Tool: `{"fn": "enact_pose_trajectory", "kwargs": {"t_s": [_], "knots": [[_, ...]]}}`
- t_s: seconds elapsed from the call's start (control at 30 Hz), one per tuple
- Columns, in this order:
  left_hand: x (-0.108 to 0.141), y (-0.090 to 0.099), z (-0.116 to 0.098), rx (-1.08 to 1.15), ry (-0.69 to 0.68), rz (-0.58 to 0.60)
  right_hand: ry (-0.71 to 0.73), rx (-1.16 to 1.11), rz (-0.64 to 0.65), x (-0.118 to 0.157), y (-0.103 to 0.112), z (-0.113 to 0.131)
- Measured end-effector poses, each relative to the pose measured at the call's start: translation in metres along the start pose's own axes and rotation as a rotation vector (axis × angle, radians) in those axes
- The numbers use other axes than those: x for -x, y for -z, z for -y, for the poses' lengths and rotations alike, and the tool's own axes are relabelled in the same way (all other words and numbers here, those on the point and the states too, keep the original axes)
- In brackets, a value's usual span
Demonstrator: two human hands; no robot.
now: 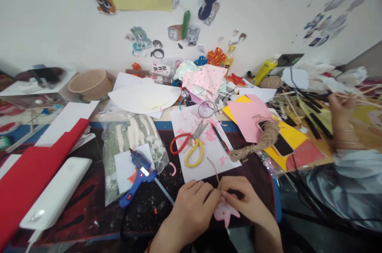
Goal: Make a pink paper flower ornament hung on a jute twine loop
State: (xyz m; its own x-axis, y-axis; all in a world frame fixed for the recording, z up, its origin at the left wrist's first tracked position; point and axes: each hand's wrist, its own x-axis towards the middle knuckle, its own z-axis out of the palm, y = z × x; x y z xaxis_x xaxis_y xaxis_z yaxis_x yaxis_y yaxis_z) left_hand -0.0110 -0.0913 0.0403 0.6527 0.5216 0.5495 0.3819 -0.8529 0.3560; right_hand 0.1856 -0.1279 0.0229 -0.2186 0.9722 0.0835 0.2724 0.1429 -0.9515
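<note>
At the table's near edge, my left hand (pixel 192 211) and my right hand (pixel 246 201) are closed together, fingertips meeting around a short piece of twine (pixel 215 169). The twine's loose end sticks up above the fingers. Just below them hangs a pink paper cutout (pixel 226 214) with pointed ends and a darker outline; its upper part is hidden by my fingers, and I cannot tell how the twine joins it. Beyond my hands, scissors (pixel 195 137) with one red and one yellow handle lie spread on a white sheet (pixel 191 171) among pink scraps, beside a dark pen (pixel 220 138).
A blue glue gun (pixel 139 181) lies left of my hands on a plastic bag (pixel 111 181). To the right are a twine skein (pixel 258 143) and a phone (pixel 280 145). A white power strip (pixel 56 193) and red sheet (pixel 36 173) lie far left. A co-worker's hand (pixel 342 105) holds a thin stick.
</note>
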Motion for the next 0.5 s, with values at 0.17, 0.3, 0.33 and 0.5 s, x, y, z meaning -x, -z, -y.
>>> {"fn": "enact_pose_trajectory", "kwargs": {"t_s": [0.17,0.3,0.33,0.5], "knots": [[0.0,-0.007,0.001,-0.033,0.016,0.019,-0.085,0.037,-0.002,0.001,0.003,-0.007],[-0.004,-0.012,0.001,-0.012,0.046,0.004,-0.104,0.049,-0.022,0.002,0.005,-0.013],[-0.005,-0.013,0.001,-0.003,0.059,-0.002,-0.106,0.046,-0.036,0.002,0.006,-0.014],[-0.015,-0.018,0.0,0.078,0.113,-0.058,-0.107,0.045,-0.153,-0.002,0.008,-0.014]]}}
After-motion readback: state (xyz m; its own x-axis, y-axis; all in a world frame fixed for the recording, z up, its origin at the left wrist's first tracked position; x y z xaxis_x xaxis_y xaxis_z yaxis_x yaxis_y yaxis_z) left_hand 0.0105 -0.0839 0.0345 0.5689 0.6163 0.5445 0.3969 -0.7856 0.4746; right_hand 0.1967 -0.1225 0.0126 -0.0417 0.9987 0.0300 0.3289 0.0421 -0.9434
